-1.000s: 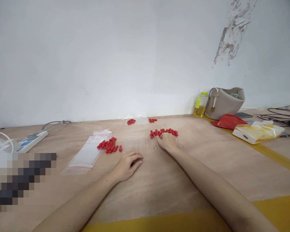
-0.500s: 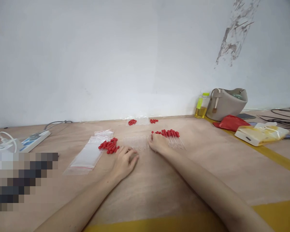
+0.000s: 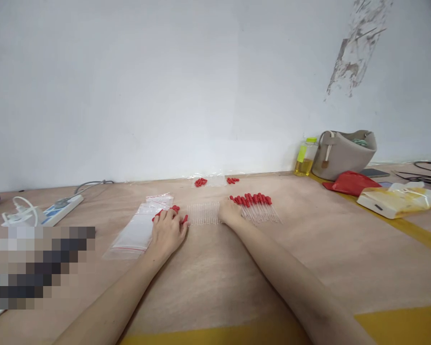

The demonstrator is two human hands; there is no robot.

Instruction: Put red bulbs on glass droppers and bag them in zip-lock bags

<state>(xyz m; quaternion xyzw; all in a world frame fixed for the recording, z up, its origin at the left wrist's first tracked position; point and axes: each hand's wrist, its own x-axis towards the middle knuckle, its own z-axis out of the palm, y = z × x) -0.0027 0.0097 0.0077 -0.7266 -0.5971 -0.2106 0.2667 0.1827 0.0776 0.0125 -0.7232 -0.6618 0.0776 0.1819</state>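
My left hand [image 3: 167, 231] rests over a loose pile of small, rounded red pieces [image 3: 175, 208], thumb apart from the fingers. One red piece shows beside the thumb tip; the hand covers most of the pile. Between my hands lies a row of thin, clear sticks [image 3: 203, 214] side by side. My right hand [image 3: 230, 212] is closed at the right end of that row; its fingertips are hidden, so what they grip is unclear. Just right of it, sticks with red pieces on their far ends [image 3: 256, 206] lie in a row.
Clear zip bags [image 3: 131, 235] lie left of the pile. By the wall are a clear bag [image 3: 216, 181] and small red clusters [image 3: 200, 182]. A power strip [image 3: 62, 211] stands left; a bottle [image 3: 304, 158], grey bag [image 3: 345, 155], red pouch [image 3: 355, 183] and yellow-white packet [image 3: 398, 200] stand right.
My left hand has moved left from the sticks' near side onto the red pile. My right hand stays near the row's right end, its fingers more curled. The view has shifted slightly.
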